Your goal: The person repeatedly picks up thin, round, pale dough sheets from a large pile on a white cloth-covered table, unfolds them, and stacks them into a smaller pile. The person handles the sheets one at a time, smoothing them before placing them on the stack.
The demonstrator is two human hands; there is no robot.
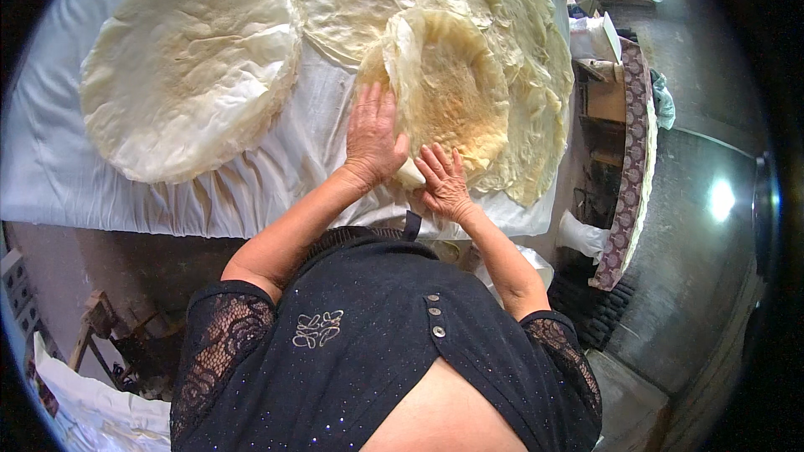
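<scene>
A thin round flatbread, cream with a browned middle, lies before me with its left side folded up. My left hand rests palm down on its left edge, fingers straight and thumb apart. At the near edge, my right hand touches the bread with spread fingertips. Under and beyond it, a wide layer of overlapping flatbread sheets covers the right of the table. Off to the left sits a round stack of paler flatbread sheets. What lies beneath my palms is hidden.
A wrinkled white cloth covers the table; its near edge is at my waist. To the right stands a shelf unit with a patterned cloth along it. A white bag hangs or lies below. A wooden frame stands at lower left.
</scene>
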